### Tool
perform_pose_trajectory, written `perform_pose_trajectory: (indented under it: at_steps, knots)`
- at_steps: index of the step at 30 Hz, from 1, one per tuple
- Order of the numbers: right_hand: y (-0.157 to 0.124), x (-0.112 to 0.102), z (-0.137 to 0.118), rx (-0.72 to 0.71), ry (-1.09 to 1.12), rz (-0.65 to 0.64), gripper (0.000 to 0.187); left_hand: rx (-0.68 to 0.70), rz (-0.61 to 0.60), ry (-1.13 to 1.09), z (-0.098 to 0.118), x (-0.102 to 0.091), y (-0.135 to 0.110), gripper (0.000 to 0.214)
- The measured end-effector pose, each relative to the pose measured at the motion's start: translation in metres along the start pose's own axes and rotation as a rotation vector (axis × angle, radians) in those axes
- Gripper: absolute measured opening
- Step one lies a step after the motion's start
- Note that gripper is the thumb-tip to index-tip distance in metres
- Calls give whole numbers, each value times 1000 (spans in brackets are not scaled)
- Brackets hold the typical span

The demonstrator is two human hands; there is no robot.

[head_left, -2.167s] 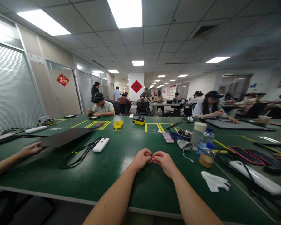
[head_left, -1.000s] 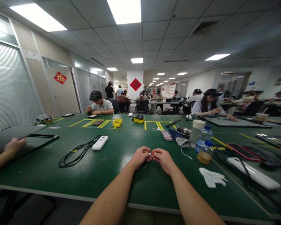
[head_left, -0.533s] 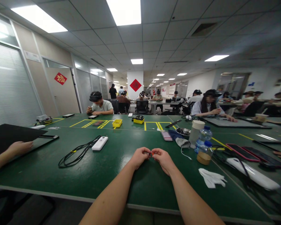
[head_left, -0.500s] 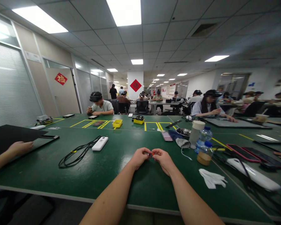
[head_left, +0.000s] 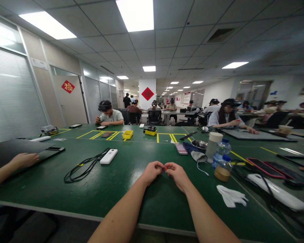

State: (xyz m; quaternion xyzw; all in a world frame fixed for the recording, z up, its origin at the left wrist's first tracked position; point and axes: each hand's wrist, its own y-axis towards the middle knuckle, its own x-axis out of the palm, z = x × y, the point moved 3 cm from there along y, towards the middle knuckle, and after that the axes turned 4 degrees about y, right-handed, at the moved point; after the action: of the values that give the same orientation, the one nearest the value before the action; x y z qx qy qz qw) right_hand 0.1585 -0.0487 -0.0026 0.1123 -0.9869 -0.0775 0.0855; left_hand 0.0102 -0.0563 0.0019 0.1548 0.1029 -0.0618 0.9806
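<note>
My left hand [head_left: 153, 172] and my right hand [head_left: 176, 174] meet at the fingertips, just above the green table [head_left: 103, 195]. Both are closed in a pinch. Between the right fingertips shows a tiny orange-red piece [head_left: 166, 168], too small to name. The left fingers press close beside it; a small dark reddish bit shows at their tips, mostly hidden. Whether the two bits are joined I cannot tell.
To the left lies a white power bank [head_left: 108, 157] with a coiled black cable [head_left: 83, 167]. On the right are a white glove [head_left: 231, 195], bottles [head_left: 223, 170], a metal bowl [head_left: 199, 144] and phones [head_left: 264, 167]. A co-worker's hand [head_left: 26, 161] rests at far left.
The view has shifted slightly. My hands stay together at nearly the same spot, and less of the dark reddish bit shows. The co-worker's black sheet at left has tilted lower.
</note>
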Motion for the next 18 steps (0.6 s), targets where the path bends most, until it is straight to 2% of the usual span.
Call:
perform_pose_trajectory:
  at_steps: [11,18]
  knots:
    - [0,0,0,16,31,-3,26,-17,-8,-31,0,0,0,23]
    - [0,1,0,76,85,11,17,-42,-36,-115,2,1,-1,23]
